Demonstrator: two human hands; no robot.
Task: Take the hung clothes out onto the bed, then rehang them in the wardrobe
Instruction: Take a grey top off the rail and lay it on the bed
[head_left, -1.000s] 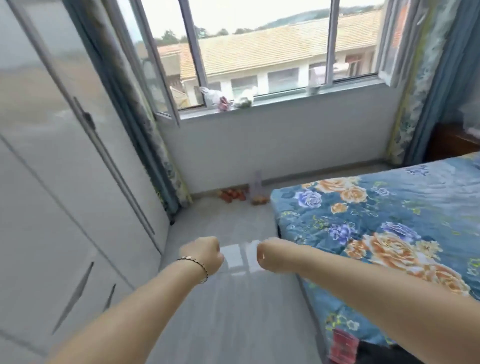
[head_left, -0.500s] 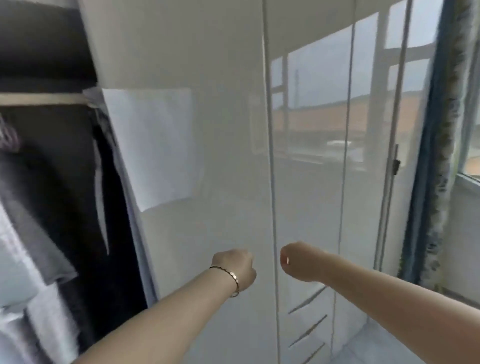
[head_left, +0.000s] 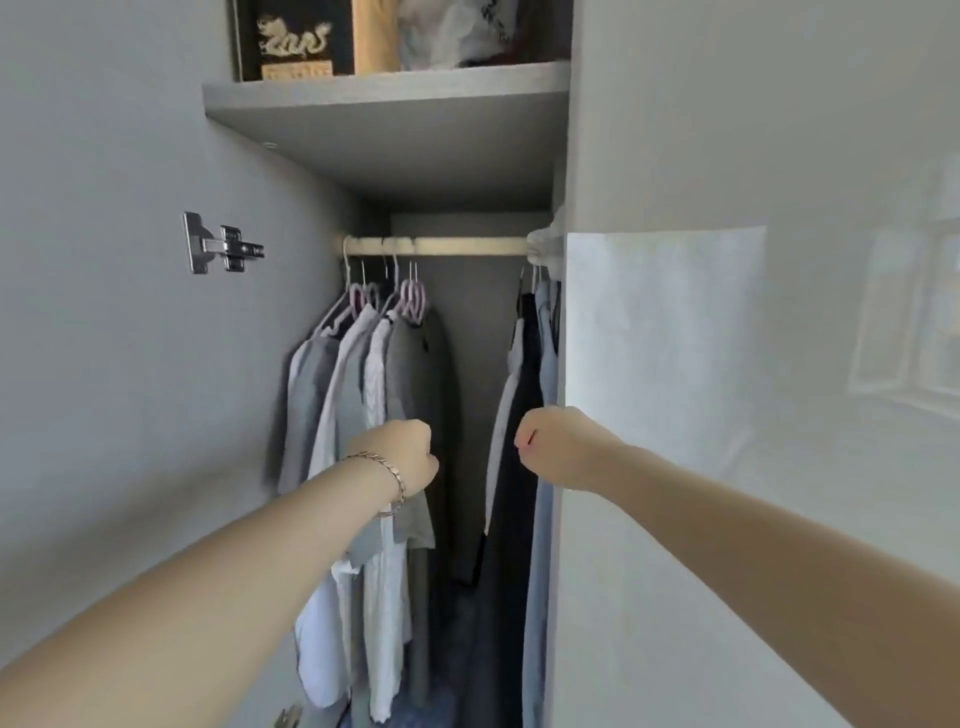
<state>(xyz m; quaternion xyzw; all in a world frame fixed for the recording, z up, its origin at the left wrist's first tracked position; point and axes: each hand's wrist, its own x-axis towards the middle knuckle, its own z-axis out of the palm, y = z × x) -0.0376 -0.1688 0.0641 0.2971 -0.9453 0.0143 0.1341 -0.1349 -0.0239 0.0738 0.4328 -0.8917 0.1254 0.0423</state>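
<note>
Dark clothes (head_left: 511, 545) half hidden behind the wardrobe panel (head_left: 675, 130) — shelf items (head_left: 291, 41) cropped above.

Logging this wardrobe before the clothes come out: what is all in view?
shelf: one, grey, up top
box: one, black with gold dragon, on the shelf, left
bag: one, white, on the shelf, right
rail: one, pale wood, under the shelf
hangers: several, pink and white, on the rail's left end
left clothes: several, grey and white, on those hangers
right clothes: a few, black, white, pale blue, at the rail's right end
hinge: one, silver, on the left panel
paper sheet: one, white, on the right door
bracelet: one, gold, left wrist
left hand: one, fist, empty, before the left clothes
right hand: one, fist, empty, before the right clothes
</note>
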